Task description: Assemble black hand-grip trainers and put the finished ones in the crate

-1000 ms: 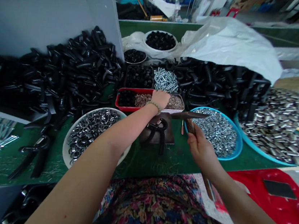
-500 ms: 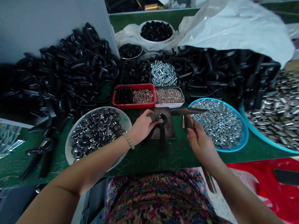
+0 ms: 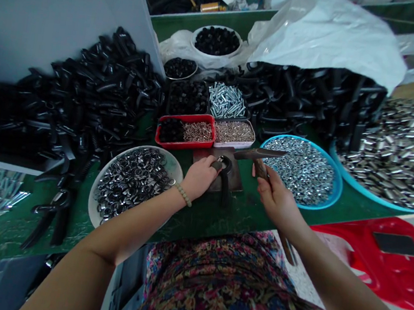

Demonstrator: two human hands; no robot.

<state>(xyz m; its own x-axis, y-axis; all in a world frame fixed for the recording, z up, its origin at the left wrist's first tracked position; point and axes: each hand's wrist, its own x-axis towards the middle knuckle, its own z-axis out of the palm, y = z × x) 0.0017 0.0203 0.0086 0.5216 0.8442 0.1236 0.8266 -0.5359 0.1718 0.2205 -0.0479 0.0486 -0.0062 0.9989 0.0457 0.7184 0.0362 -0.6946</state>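
While the left hand (image 3: 199, 176) pinches the black grip (image 3: 224, 187) steady on the metal block (image 3: 237, 175), the right hand (image 3: 277, 199) keeps its fingers wrapped round the hammer (image 3: 263, 155), its head just above.

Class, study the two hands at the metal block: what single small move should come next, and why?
Probably a short hammer tap onto the black part. The left hand steadies that part on the metal block, and the right hand holds the hammer with its head poised just beside it.
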